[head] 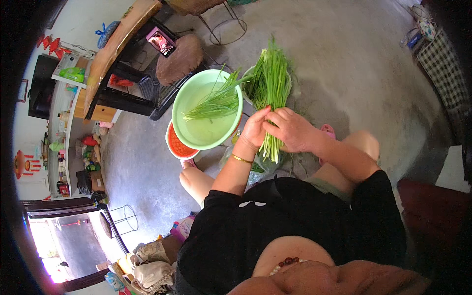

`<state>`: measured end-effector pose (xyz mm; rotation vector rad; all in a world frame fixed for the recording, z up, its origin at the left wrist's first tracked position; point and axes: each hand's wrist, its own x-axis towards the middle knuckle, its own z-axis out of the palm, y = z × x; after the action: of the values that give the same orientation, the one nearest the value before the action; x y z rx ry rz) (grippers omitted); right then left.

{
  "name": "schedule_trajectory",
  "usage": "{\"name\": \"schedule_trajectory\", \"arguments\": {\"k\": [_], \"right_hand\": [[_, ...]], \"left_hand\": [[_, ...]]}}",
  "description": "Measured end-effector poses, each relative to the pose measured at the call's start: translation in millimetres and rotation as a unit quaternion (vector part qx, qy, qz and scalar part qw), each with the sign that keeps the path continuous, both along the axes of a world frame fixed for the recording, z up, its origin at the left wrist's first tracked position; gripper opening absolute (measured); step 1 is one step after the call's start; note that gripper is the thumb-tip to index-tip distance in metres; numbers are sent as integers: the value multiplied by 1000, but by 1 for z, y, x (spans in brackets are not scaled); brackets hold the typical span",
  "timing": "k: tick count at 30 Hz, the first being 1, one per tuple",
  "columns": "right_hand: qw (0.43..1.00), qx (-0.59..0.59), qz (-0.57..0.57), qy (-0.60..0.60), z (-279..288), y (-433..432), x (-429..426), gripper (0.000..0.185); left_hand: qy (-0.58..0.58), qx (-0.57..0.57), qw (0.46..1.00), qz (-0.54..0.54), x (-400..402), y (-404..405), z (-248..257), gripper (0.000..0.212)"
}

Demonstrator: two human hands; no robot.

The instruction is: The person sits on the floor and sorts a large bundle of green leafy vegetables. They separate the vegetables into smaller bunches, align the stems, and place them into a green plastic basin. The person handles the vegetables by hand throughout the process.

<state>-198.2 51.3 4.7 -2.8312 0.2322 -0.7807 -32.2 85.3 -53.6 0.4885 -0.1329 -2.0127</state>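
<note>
A bundle of long green chives is gripped near its pale stem ends between my two hands. My left hand, with a gold bangle on the wrist, closes around the bundle from one side. From the other side, the fingers of my right hand wrap over the stems. Beyond my hands, the leaves lie over a pale bowl that holds more greens. Beside it, a light green basin has another bunch of chives lying in it, tips over the rim.
An orange-red basket sits partly under the green basin. Between my legs lies a clear plastic bag with greens. A phone with a lit screen leans by a brown cushioned stool, near a wooden table.
</note>
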Motion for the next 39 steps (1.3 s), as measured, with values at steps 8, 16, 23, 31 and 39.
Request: {"name": "schedule_trajectory", "arguments": {"k": [8, 16, 23, 31, 39], "right_hand": [[982, 161, 97, -26, -3, -5, -9, 57], [877, 449, -97, -145, -16, -25, -7, 13], [646, 752, -36, -128, -52, -42, 14, 18], [695, 697, -75, -161, -64, -38, 19, 18], [645, 743, -51, -169, -62, -42, 16, 20]], "left_hand": [[-37, -37, 999, -9, 8, 2, 7, 37], [-58, -90, 994, 15, 5, 5, -2, 32], [-181, -115, 976, -31, -8, 10, -9, 20], [-360, -73, 928, -55, -6, 5, -6, 14], [-293, -75, 952, 55, -11, 12, 1, 19]]}}
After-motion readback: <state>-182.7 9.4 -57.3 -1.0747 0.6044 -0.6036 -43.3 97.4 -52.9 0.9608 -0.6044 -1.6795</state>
